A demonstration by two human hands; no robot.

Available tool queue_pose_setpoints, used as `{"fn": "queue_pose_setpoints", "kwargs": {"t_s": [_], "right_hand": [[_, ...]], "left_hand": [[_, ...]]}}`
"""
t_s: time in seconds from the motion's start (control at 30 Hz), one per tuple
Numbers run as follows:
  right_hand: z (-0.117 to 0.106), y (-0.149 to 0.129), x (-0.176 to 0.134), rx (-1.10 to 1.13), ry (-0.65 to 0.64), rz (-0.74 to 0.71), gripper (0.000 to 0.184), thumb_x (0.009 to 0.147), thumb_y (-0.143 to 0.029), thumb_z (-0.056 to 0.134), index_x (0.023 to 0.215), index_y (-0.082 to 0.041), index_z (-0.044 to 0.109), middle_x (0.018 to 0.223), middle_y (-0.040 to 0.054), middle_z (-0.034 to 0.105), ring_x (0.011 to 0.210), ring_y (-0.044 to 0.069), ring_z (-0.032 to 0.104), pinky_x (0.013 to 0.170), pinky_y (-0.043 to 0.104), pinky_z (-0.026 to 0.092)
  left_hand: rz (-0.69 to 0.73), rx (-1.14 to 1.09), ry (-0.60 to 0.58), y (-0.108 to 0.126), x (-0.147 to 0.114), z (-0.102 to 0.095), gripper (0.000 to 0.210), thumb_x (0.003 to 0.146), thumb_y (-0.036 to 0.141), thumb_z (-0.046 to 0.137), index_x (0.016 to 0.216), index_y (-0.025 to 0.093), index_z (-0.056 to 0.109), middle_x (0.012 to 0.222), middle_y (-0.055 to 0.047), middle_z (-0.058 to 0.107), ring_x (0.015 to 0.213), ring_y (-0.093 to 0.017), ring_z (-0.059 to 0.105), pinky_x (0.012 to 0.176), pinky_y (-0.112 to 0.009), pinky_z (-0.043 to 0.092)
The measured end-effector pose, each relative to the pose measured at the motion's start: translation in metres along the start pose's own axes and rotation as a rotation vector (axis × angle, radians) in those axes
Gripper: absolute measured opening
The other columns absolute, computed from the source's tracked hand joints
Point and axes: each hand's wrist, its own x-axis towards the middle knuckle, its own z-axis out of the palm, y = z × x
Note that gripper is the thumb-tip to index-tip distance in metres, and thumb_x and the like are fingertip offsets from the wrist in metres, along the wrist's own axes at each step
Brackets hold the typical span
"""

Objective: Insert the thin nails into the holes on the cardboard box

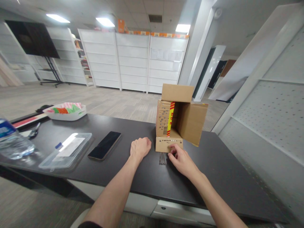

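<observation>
A cardboard box (163,117) stands on the dark table with its flaps spread and its opening towards me. Its left side carries a row of yellow-and-red tape and several small dark dots. The lower front flap (163,147) has holes and dark spots along it. Several thin metal rods (162,159), like nails or screws, lie side by side below that flap. My right hand (178,158) is at the flap's right edge, fingers curved and thumb apart, with nothing visible in it. Left of the box, my left hand (140,147) rests on the table as a fist; its inside is hidden.
A black phone (104,145) and a clear plastic case (67,150) with a white label lie to the left. Farther left are a water bottle (14,142) and a white basket (67,115) of colourful items. A perforated white panel (270,126) borders the right side.
</observation>
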Motion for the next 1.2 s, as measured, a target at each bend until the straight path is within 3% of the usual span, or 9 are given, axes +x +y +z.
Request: {"fn": "queue_pose_setpoints", "kwargs": {"t_s": [0.27, 0.93, 1.2], "right_hand": [[-0.005, 0.002, 0.023, -0.03, 0.077, 0.128, 0.029, 0.081, -0.024, 0.048, 0.11, -0.019, 0.047, 0.072, -0.0011, 0.062, 0.068, 0.016, 0.058, 0.063, 0.026, 0.036], [0.002, 0.002, 0.046, -0.107, 0.146, 0.199, 0.013, 0.077, -0.021, 0.049, 0.09, -0.019, 0.047, 0.073, 0.0008, 0.059, 0.066, 0.015, 0.054, 0.058, 0.024, 0.033], [-0.004, -0.01, 0.05, -0.166, 0.175, 0.246, 0.009, 0.076, -0.021, 0.049, 0.085, -0.02, 0.047, 0.073, 0.0022, 0.059, 0.064, 0.015, 0.054, 0.055, 0.024, 0.031]], "left_hand": [[0.003, 0.007, -0.012, -0.001, 0.001, 0.0, 0.047, 0.089, 0.039, 0.026, 0.094, 0.02, 0.069, 0.093, -0.016, 0.069, 0.088, -0.028, 0.066, 0.076, -0.038, 0.047], [0.007, 0.005, 0.009, -0.001, 0.001, 0.002, 0.047, 0.09, 0.04, 0.027, 0.094, 0.02, 0.069, 0.092, -0.015, 0.069, 0.088, -0.029, 0.066, 0.076, -0.038, 0.047], [-0.004, 0.01, -0.002, 0.001, -0.001, -0.002, 0.046, 0.09, 0.04, 0.027, 0.094, 0.02, 0.069, 0.092, -0.014, 0.07, 0.087, -0.027, 0.067, 0.075, -0.036, 0.047]]}}
